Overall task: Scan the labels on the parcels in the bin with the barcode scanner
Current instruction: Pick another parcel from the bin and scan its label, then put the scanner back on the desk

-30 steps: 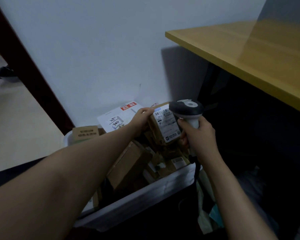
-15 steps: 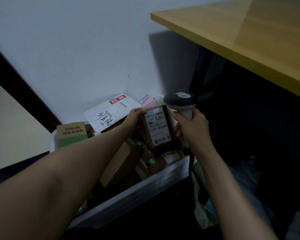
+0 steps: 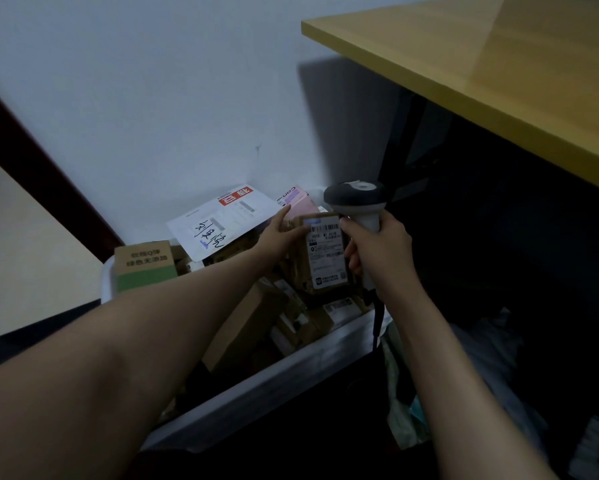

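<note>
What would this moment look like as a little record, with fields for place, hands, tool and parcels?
place: white bin on the floor by a wall, beside a yellow tabletop
left hand: on the top edge of a small brown parcel
right hand: gripping the barcode scanner
label: white, facing the camera, barcode at its top
scanner head: just above the label
other parcels: white envelope with handwriting, green and brown box, more cartons below
</note>
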